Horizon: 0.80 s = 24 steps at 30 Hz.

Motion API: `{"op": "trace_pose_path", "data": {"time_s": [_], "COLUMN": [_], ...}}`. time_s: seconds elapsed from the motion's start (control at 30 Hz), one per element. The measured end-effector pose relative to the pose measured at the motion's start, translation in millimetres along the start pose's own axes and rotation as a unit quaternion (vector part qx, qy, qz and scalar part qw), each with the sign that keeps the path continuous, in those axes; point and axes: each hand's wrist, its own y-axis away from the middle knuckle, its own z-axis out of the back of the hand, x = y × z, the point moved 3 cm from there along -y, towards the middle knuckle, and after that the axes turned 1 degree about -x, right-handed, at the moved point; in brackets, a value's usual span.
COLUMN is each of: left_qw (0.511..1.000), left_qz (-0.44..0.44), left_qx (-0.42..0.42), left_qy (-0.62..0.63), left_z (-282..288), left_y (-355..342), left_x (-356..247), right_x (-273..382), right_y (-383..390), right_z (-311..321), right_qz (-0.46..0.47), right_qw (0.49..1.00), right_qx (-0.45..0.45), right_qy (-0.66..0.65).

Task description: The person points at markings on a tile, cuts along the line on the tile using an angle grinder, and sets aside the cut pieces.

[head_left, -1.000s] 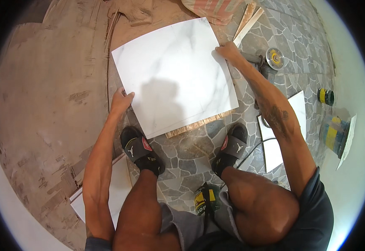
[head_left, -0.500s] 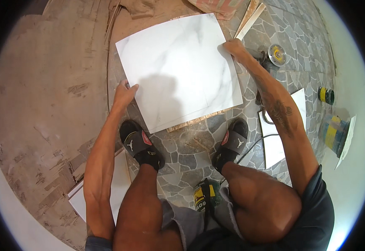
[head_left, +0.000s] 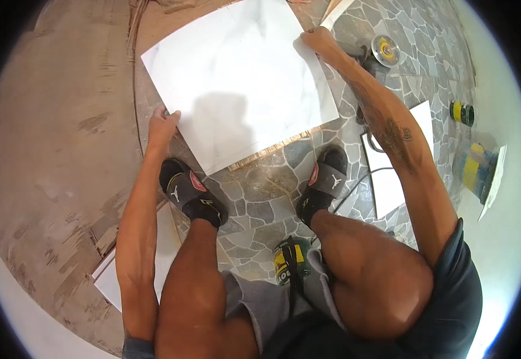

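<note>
A large white tile point(head_left: 242, 66) with faint grey marbling lies slightly turned in front of my feet. On its left edge is my left hand point(head_left: 164, 127), thumb over the top face and fingers partly hidden at the side. Farther off, my right hand point(head_left: 320, 43) is closed around the right edge, near the far corner. Beneath the near edge shows a strip of ridged, straw-coloured material point(head_left: 272, 149). My shadow falls across the tile's lower middle. Just right of my right hand sits an angle grinder point(head_left: 386, 51) with a metal disc.
White tile pieces point(head_left: 386, 185) lie right, under my forearm, and left point(head_left: 123, 281). A dark cable point(head_left: 356, 190) crosses the stone-patterned floor point(head_left: 260, 191). A yellow-labelled container point(head_left: 290, 260) stands between my legs; others point(head_left: 462, 113) are by the right wall. Brown, scuffed flooring point(head_left: 57, 149) spans the left.
The whole view has shifted, so tile, feet and grinder appear higher and a little farther left. Both hands keep their places on the tile's edges.
</note>
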Motion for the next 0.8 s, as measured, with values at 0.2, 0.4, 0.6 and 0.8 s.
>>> {"op": "trace_pose_path", "data": {"time_s": [0.2,0.4,0.6,0.8], "left_qw": [0.995,0.988,0.982,0.982], "left_qz": [0.068,0.103,0.126,0.114], "left_qx": [-0.002,0.009,0.018,0.01], "left_qy": [0.069,0.116,0.138,0.152], "left_z": [-3,-12,-16,-16], "left_y": [44,66,60,64], "left_x": [5,21,25,25], "right_x": [-3,-33,-61,-46], "right_y": [80,131,115,118], "right_z": [8,8,10,11], "right_qz": [-0.035,-0.2,-0.175,-0.184], "right_qw": [0.992,0.968,0.966,0.968], "right_qx": [0.081,0.13,0.153,0.142], "right_qy": [0.095,-0.072,-0.111,-0.101]}}
